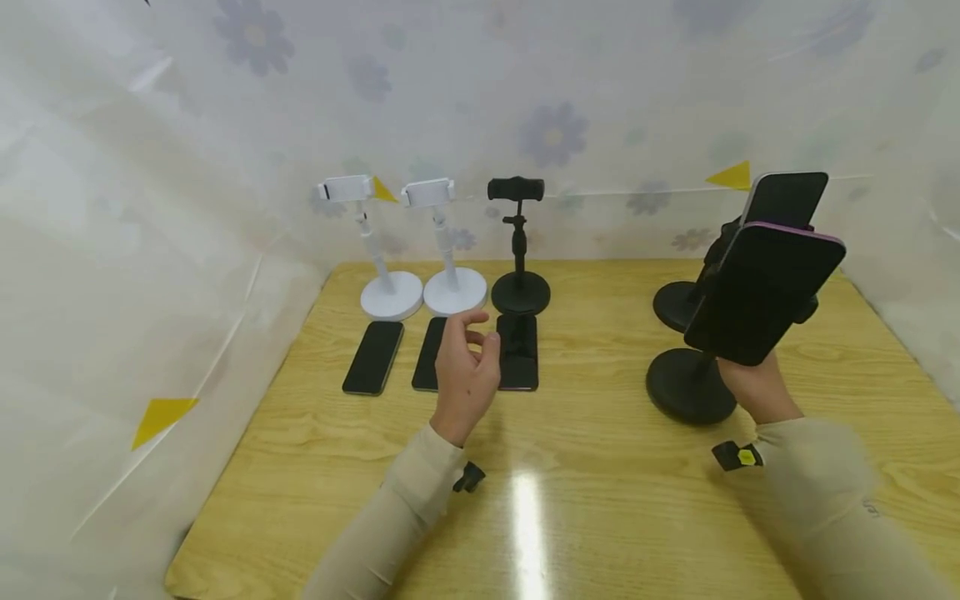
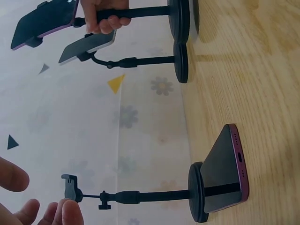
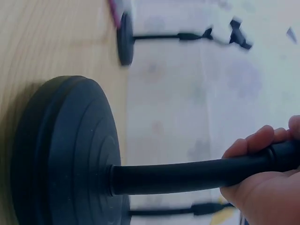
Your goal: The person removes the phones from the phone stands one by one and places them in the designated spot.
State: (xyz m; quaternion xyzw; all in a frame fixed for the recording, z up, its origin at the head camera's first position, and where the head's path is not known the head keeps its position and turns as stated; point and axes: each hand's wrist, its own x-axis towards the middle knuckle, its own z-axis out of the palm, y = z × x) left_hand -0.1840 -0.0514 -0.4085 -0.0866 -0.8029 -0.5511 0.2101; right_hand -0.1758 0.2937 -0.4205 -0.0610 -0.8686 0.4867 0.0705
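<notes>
My right hand (image 1: 757,390) grips the pole of a black phone stand (image 3: 178,179), its fingers wrapped round the shaft in the right wrist view. A dark phone with a purple edge (image 1: 765,292) sits clamped at the top of that stand, tilted. Behind it, another black stand (image 1: 675,305) bears a phone with a silver edge (image 1: 786,198). My left hand (image 1: 467,375) hovers over the table with loosely bent fingers and nothing in them. Below it lie a partly hidden phone (image 1: 426,367) and a purple-edged phone (image 1: 519,354).
Two white stands (image 1: 392,295) (image 1: 456,291) and a black stand (image 1: 521,292) with vacant holders line the table's back left. A third phone (image 1: 373,358) lies flat before the leftmost stand. Flower-patterned sheeting (image 1: 555,92) encloses the wooden table (image 1: 600,500).
</notes>
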